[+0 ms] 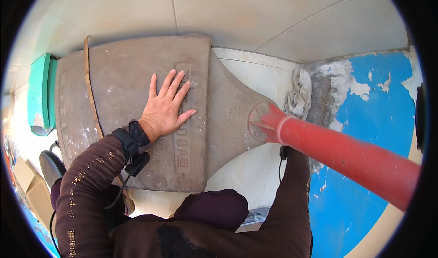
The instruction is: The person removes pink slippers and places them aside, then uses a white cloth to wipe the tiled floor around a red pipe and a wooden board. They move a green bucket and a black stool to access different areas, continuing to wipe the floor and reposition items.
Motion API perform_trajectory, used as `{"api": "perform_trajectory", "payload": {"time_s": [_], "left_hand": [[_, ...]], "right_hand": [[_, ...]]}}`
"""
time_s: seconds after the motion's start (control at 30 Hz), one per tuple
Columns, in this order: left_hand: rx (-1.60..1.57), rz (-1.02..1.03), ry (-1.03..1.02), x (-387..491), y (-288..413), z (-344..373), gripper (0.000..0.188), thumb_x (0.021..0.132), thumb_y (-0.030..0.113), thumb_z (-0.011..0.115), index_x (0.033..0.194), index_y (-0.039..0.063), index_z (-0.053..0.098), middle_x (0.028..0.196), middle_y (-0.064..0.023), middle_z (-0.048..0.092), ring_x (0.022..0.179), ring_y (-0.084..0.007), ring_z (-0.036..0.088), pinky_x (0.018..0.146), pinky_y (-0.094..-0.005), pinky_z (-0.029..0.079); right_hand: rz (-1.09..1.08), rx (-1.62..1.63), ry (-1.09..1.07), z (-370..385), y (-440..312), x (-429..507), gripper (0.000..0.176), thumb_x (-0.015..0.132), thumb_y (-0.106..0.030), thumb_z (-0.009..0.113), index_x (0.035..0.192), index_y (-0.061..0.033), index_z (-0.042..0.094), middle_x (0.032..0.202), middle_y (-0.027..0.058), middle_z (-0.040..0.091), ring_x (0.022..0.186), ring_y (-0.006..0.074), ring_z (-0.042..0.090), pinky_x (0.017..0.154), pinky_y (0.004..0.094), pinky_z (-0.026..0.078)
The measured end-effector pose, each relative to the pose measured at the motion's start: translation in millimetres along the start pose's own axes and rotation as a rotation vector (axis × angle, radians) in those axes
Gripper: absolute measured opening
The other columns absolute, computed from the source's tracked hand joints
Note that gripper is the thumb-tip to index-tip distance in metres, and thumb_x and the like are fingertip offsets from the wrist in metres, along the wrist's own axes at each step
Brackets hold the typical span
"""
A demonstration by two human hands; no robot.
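Observation:
My left hand (pixel 165 102) lies palm down with fingers spread on the dusty, grey-brown metal platform (pixel 137 59) of what looks like a platform scale. Raised writing runs beneath and beside the hand. A red tubular column (pixel 342 148) is bolted by a flanged foot to the narrow neck (pixel 232 121) of the scale. My right arm (pixel 291 182) reaches under the column, which hides my right hand from view. Just beyond the column, a crumpled grey-white cloth (pixel 299 94) rests on the floor; whether my right hand touches it cannot be seen.
A thin brown strip (pixel 89 80) crosses the platform's left part. Beyond that end stands a green box (pixel 39 92). Pale wall panels (pixel 222 12) rise behind the scale. Peeling blue paint (pixel 386 97) covers the surface at right. A cardboard box (pixel 37 196) sits at lower left.

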State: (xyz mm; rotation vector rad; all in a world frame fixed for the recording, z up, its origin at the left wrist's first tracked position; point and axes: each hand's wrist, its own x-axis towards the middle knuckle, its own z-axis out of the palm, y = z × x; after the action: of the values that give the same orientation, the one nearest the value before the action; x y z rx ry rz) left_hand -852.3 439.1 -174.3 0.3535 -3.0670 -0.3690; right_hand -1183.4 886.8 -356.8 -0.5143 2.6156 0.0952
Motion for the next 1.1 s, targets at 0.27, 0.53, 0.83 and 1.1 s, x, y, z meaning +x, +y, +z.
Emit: {"api": "perform_trajectory", "payload": {"time_s": [0.27,0.53,0.83,1.1], "left_hand": [[0.028,0.019,0.077,-2,0,6,0.07,0.093,0.053,0.059,0.142,0.005,0.051,0.158,-0.0169,0.034,0.149,-0.0346,0.025,0.117,-0.0644,0.013],[0.062,0.029,0.052,-4,5,8,0.07,0.095,0.047,0.06,0.148,0.005,0.042,0.161,-0.0149,0.029,0.152,-0.034,0.02,0.119,-0.0605,0.011],[0.089,0.026,0.044,-4,6,8,0.07,0.095,0.047,0.06,0.148,0.006,0.042,0.162,-0.0146,0.028,0.152,-0.0334,0.02,0.12,-0.0603,0.012],[0.093,0.025,0.069,-4,7,10,0.069,0.095,0.046,0.059,0.148,0.005,0.041,0.162,-0.0147,0.029,0.152,-0.0339,0.021,0.119,-0.061,0.012]], "right_hand": [[0.195,0.266,-0.014,83,34,-212,0.049,0.073,-0.017,0.073,0.119,-0.0028,0.069,0.113,0.0207,0.072,0.108,0.0344,0.068,0.098,0.04,0.051],[-0.018,0.359,0.611,-5,54,-238,0.07,0.08,-0.013,0.07,0.144,0.0017,0.047,0.144,0.0256,0.051,0.13,0.0372,0.053,0.109,0.0431,0.042],[0.155,0.391,0.297,38,-2,-137,0.067,0.071,-0.01,0.076,0.135,-0.0218,0.059,0.143,0.0297,0.044,0.133,0.0465,0.044,0.111,0.046,0.04],[-0.09,0.633,0.416,22,28,-167,0.068,0.069,0.005,0.069,0.132,-0.0184,0.064,0.135,0.0219,0.057,0.132,0.0404,0.05,0.113,0.0439,0.04]]}}
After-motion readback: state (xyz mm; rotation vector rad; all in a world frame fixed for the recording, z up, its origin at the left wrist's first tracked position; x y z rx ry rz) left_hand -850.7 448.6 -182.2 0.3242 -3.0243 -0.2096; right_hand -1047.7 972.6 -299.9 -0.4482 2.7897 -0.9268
